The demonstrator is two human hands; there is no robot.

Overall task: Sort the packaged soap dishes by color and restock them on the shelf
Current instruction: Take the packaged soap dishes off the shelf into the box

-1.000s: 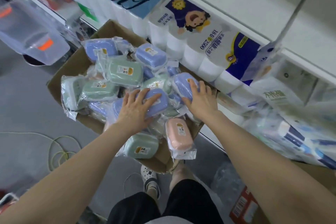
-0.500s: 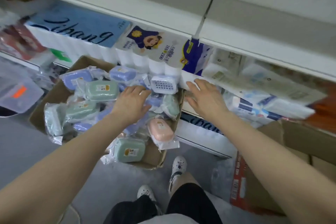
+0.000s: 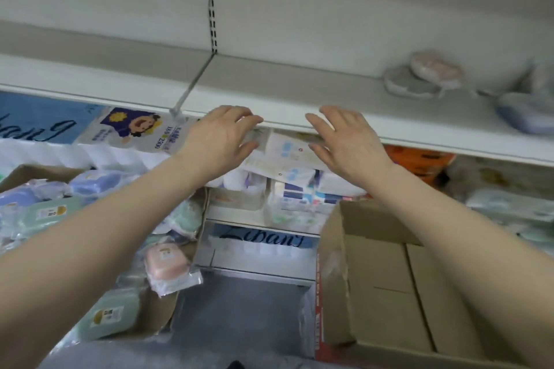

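Bagged soap dishes heaped in carton; few on shelf.

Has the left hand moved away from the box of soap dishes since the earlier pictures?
Yes. The left hand has risen from the cardboard box up to the front edge of the shelf.

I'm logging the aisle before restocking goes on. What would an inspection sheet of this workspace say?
Surface: white metal shelf, mostly bare, a few blurred wrapped soap dishes at its right end.
Job's things: plastic-wrapped blue, green and pink soap dishes heaped in the open cardboard box at lower left; pink one near its edge.
Clutter: second cardboard box, lower right.
Grippers: left hand and right hand empty, fingers spread, at the shelf's front edge.
Cables: nothing seen.
Surroundings: tissue packs on lower shelves; grey floor.
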